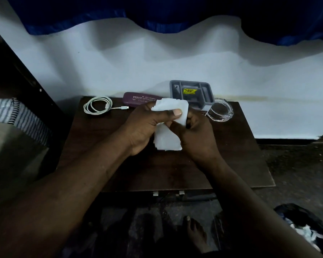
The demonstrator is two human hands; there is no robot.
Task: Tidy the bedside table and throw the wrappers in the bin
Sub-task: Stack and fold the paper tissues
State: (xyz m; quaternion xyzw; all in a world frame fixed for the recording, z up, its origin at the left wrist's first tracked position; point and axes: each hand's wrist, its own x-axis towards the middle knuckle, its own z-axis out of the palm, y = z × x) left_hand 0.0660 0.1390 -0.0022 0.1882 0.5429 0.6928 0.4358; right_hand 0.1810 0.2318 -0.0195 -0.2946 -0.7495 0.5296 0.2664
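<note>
Contact first: the left grip [144, 127] was clamped on the wrapper [168, 141], its thumb pressed flat across the upper part of the sheet. The right grip [196, 133] was curled round the sheet's right edge. Between them the wrapper hung over the middle of the counter [166, 174], and as far as I could judge it was not resting on it.

It was a white sheet with ragged edges, thin paper or tissue; I could not tell which. I judged it near weightless, limp and easy to tear, and not slippery. I would bunch it into one grip rather than pull at a corner, since a tug between two holds could rip it.

Along the back of the dark wooden counter lay a coiled white cable [97, 107], a purple glasses case [138, 98] and a grey tray [209, 94] with a yellow label inside. A clear glass dish [222, 112] sat just beside the tray. Behind them stood a pale wall [157, 58] under a blue curtain [175, 12]. Off to the left, a striped cloth [21, 114] lay over a bed. On the dark floor at lower right sat a black bag [302, 216] with white scraps in it, likely the bin, well apart from the wrapper.
</note>
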